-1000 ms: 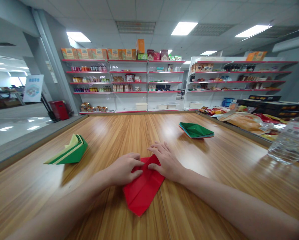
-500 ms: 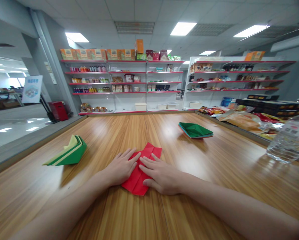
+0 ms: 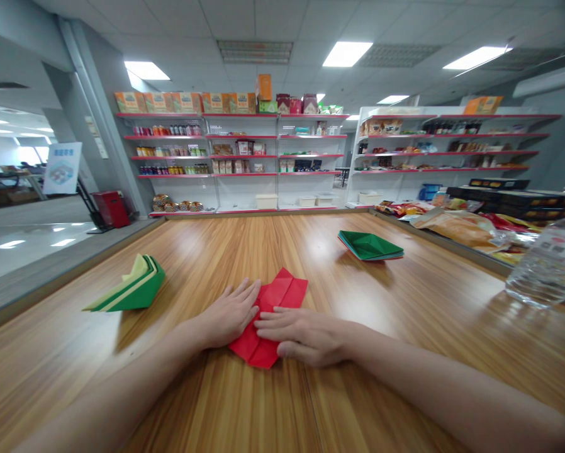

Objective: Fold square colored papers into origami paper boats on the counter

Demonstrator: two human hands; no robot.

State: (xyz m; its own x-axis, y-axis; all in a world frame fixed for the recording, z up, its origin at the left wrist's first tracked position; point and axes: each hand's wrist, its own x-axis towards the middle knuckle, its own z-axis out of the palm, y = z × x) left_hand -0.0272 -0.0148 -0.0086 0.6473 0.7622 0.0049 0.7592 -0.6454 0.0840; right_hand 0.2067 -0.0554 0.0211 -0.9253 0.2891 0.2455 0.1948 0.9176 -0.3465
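A folded sheet of red paper (image 3: 277,292) lies flat on the wooden table (image 3: 245,409), slanting away to the right, with crease lines along it. On its left edge rests my left hand (image 3: 230,314), open, its fingers stretched out over the paper. My right hand (image 3: 306,335) lies open across the paper's middle and lower right, fingers extended to the left and close to the left hand's fingertips. Both hands cover part of the red paper, so its middle folds are hidden.
Folded green and yellow papers (image 3: 143,286) stand nested at the left. A stack of green folded paper (image 3: 370,245) sits at the far right. Near the right edge are a clear plastic bottle (image 3: 542,270) and snack bags (image 3: 457,226). Stocked shelves (image 3: 242,154) stand beyond the table.
My right hand has slid slightly down and left across the red paper, its fingers now closer together. My left hand has shifted only a little; the paper lies nearly the same.
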